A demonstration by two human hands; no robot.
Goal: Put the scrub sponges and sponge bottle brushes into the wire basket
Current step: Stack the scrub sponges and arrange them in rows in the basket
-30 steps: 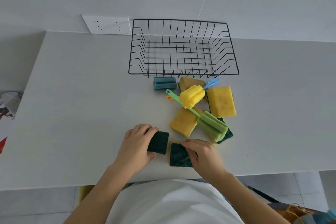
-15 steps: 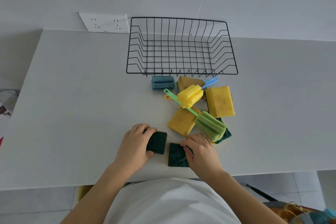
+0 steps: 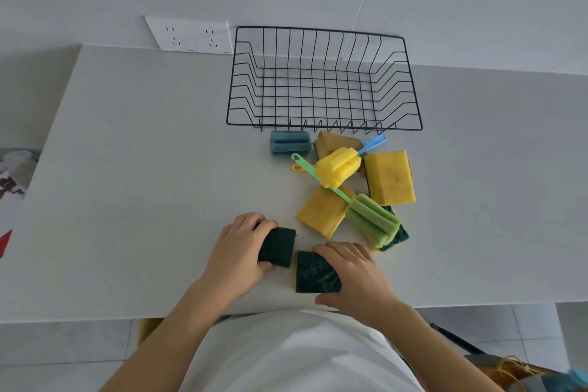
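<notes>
An empty black wire basket [image 3: 324, 127] stands at the back of the white table. In front of it lies a heap: a blue sponge brush [image 3: 289, 142], a yellow sponge brush [image 3: 338, 166], a green sponge brush [image 3: 373, 219] and several yellow scrub sponges [image 3: 390, 177]. Near the front edge my left hand [image 3: 237, 251] grips a scrub sponge [image 3: 276, 247] with its dark green side up. Beside it my right hand [image 3: 353, 274] grips a second green-faced scrub sponge [image 3: 313, 272]. Both sponges rest on the table.
A double wall socket [image 3: 191, 35] sits on the wall left of the basket. The table's left edge [image 3: 47, 143] has printed paper [image 3: 14, 173] beyond it. The front edge runs just below my hands.
My right hand has closed further round its sponge, with the thumb now at the near edge. My left hand and its sponge have hardly moved.
</notes>
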